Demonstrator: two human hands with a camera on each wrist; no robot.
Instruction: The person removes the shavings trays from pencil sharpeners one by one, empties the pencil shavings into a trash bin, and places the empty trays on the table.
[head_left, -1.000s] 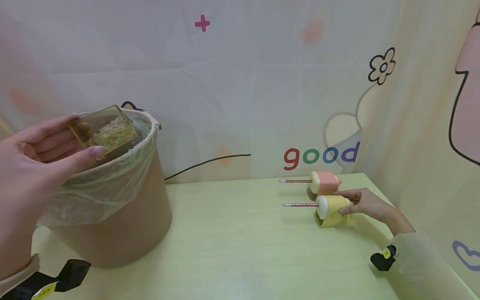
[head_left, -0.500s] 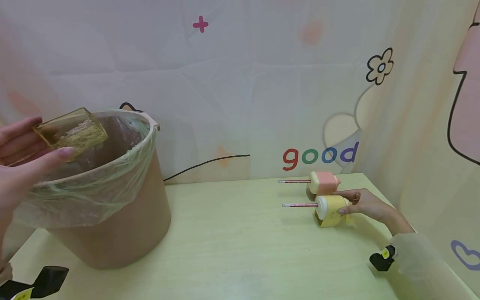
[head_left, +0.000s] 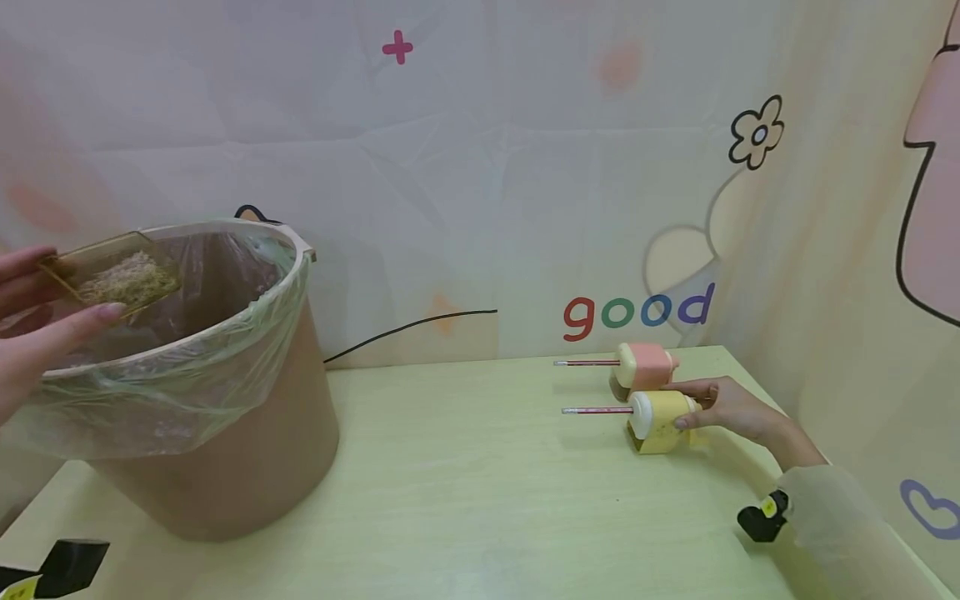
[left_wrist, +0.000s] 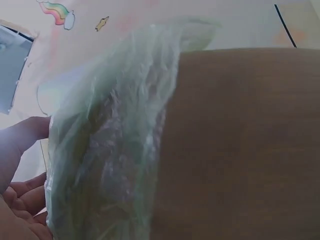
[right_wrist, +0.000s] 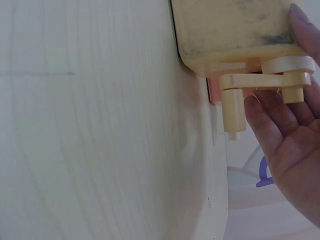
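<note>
My left hand (head_left: pixel 37 342) pinches a see-through yellowish shavings drawer (head_left: pixel 123 279) between thumb and fingers, tilted over the near-left rim of a lined trash bin (head_left: pixel 255 467). Pencil shavings (head_left: pixel 135 277) lie inside it. The left wrist view has the drawer hidden behind the bin liner (left_wrist: pixel 110 150). At the right, my right hand (head_left: pixel 731 412) grips the back of a yellow pencil sharpener (head_left: pixel 662 417), thumb on its near side. A pencil (head_left: pixel 596 410) sticks out of its front. The sharpener's crank handle (right_wrist: pixel 233 110) hangs beside my palm in the right wrist view.
Just behind the yellow sharpener stands a pink pencil sharpener (head_left: pixel 651 367), also with a pencil (head_left: pixel 587 363) in it. The pale table (head_left: pixel 480 500) runs between bin and sharpeners. A printed cloth (head_left: pixel 450 183) hangs along the back and right.
My left hand has moved left with the drawer, from over the bin's middle toward its left rim, and the shavings have shifted inside. My right hand stays on the yellow sharpener.
</note>
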